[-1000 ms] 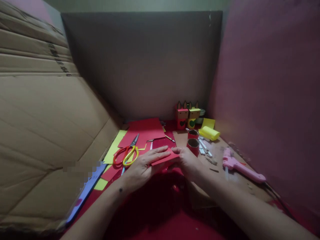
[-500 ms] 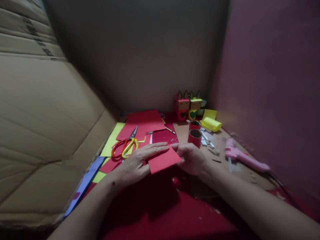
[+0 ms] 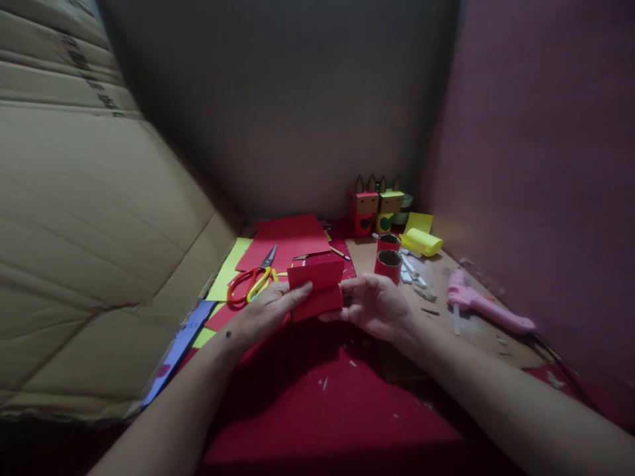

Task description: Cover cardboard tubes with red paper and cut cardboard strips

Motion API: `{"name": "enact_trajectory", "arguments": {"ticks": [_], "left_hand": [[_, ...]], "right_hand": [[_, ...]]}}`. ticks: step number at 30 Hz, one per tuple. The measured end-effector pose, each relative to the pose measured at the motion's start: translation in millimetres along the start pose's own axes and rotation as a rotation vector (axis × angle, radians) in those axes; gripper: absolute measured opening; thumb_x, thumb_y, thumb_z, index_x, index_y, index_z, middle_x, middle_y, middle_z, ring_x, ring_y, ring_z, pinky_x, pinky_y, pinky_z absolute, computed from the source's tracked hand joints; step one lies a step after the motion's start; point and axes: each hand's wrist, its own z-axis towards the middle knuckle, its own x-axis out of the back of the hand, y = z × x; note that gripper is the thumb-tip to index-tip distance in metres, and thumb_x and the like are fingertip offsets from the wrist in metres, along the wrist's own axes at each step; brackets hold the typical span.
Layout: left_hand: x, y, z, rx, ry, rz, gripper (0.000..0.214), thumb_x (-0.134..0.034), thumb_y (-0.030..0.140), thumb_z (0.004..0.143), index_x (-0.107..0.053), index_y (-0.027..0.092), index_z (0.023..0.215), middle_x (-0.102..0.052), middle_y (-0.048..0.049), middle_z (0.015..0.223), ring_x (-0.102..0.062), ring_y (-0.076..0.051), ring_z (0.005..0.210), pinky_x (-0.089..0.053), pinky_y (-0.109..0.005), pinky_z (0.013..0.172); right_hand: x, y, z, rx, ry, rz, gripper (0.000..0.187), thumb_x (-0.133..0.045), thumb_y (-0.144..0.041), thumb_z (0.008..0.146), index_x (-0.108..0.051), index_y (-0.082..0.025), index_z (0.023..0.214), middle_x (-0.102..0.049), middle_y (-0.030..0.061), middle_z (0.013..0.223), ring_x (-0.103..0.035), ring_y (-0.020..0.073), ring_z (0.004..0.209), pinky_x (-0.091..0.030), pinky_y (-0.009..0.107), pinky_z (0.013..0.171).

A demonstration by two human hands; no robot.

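A small piece of red paper, bent along a crosswise crease, is held up over the table. My left hand grips its left side, thumb on the near face and fingers hidden behind. At the right edge, my right hand has its palm turned partly up and its fingertips on the paper. Just beyond my left hand lie scissors with red and yellow handles. Two red-covered cardboard tubes stand upright behind my right hand.
Red sheets and a yellow sheet lie at the left. Two animal-headed paper figures stand at the back, near a yellow roll. A pink glue gun rests on cardboard at the right. A cardboard panel rises on the left.
The red paper has turned upright and now shows a crease with two panels. My left thumb has come onto its front, and my right hand has opened with its palm turning up.
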Motion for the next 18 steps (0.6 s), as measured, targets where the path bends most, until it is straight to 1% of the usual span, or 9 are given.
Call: {"name": "enact_trajectory", "arguments": {"ticks": [3, 5, 7, 9, 11, 13, 15, 17, 18], "left_hand": [[2.5, -2, 1, -0.006, -0.012, -0.059, 0.043, -0.050, 0.050, 0.082, -0.068, 0.016, 0.104, -0.071, -0.0065, 0.088, -0.062, -0.021, 0.083, -0.048, -0.030, 0.076], [3.5, -2, 2, -0.015, -0.043, -0.072, 0.042, -0.049, 0.048, 0.083, -0.067, 0.017, 0.106, -0.071, -0.0068, 0.091, -0.061, -0.022, 0.087, -0.047, -0.031, 0.080], [3.4, -2, 2, -0.032, -0.077, -0.048, 0.040, -0.054, 0.044, 0.081, -0.064, 0.021, 0.112, -0.069, -0.0061, 0.098, -0.060, -0.022, 0.093, -0.046, -0.031, 0.083], [2.0, -2, 2, -0.040, -0.101, -0.041, 0.044, -0.062, 0.038, 0.077, -0.059, 0.025, 0.119, -0.067, -0.0050, 0.104, -0.059, -0.022, 0.096, -0.045, -0.031, 0.083], [-0.8, -2, 2, -0.023, -0.098, -0.075, 0.050, -0.067, 0.033, 0.073, -0.056, 0.026, 0.121, -0.067, -0.0051, 0.106, -0.060, -0.021, 0.093, -0.046, -0.031, 0.080], [-4.5, -2, 3, 0.010, -0.077, -0.135, 0.048, -0.067, 0.031, 0.073, -0.057, 0.024, 0.120, -0.067, -0.0060, 0.103, -0.061, -0.021, 0.088, -0.047, -0.031, 0.077], [-8.1, -3, 3, 0.029, -0.050, -0.203, 0.046, -0.067, 0.030, 0.074, -0.059, 0.024, 0.119, -0.069, -0.0057, 0.099, -0.062, -0.019, 0.084, -0.047, -0.030, 0.076], [-10.8, -4, 3, 0.018, -0.033, -0.288, 0.043, -0.066, 0.028, 0.075, -0.060, 0.024, 0.117, -0.070, -0.0046, 0.096, -0.062, -0.018, 0.082, -0.047, -0.029, 0.075], [-11.8, -4, 4, 0.003, -0.023, -0.335, 0.042, -0.067, 0.027, 0.074, -0.061, 0.023, 0.115, -0.070, -0.0040, 0.094, -0.063, -0.018, 0.082, -0.047, -0.028, 0.075]], "right_hand": [[-1, 3, 0, 0.061, -0.071, -0.120, 0.020, -0.056, -0.006, 0.058, -0.069, -0.013, 0.072, -0.069, 0.0064, 0.076, -0.061, 0.0197, 0.077, -0.048, 0.041, 0.080], [-1, 5, 0, 0.077, -0.058, -0.171, 0.019, -0.061, -0.004, 0.057, -0.069, -0.012, 0.073, -0.069, 0.0056, 0.074, -0.062, 0.0182, 0.073, -0.049, 0.038, 0.077], [1, 6, 1, 0.085, -0.024, -0.189, 0.016, -0.065, -0.006, 0.058, -0.069, -0.011, 0.073, -0.068, 0.0051, 0.070, -0.062, 0.0167, 0.068, -0.050, 0.036, 0.074], [2, 7, 3, 0.098, 0.004, -0.190, 0.015, -0.069, -0.009, 0.058, -0.069, -0.010, 0.073, -0.066, 0.0051, 0.067, -0.061, 0.0160, 0.064, -0.051, 0.033, 0.069], [4, 8, 4, 0.104, 0.013, -0.201, 0.016, -0.071, -0.013, 0.058, -0.069, -0.010, 0.074, -0.065, 0.0048, 0.065, -0.061, 0.0152, 0.062, -0.051, 0.031, 0.065], [4, 9, 5, 0.112, 0.029, -0.239, 0.018, -0.073, -0.016, 0.058, -0.068, -0.011, 0.074, -0.064, 0.0039, 0.065, -0.060, 0.0141, 0.058, -0.051, 0.029, 0.060], [4, 10, 5, 0.137, 0.087, -0.319, 0.018, -0.074, -0.019, 0.058, -0.066, -0.012, 0.072, -0.062, 0.0019, 0.062, -0.056, 0.0117, 0.052, -0.048, 0.026, 0.053], [3, 11, 5, 0.182, 0.202, -0.424, 0.021, -0.075, -0.022, 0.059, -0.064, -0.014, 0.075, -0.059, -0.0007, 0.059, -0.053, 0.0098, 0.048, -0.043, 0.024, 0.048], [2, 12, 4, 0.223, 0.274, -0.471, 0.024, -0.075, -0.023, 0.059, -0.063, -0.015, 0.079, -0.059, -0.0011, 0.061, -0.053, 0.0099, 0.050, -0.042, 0.023, 0.049]]}}
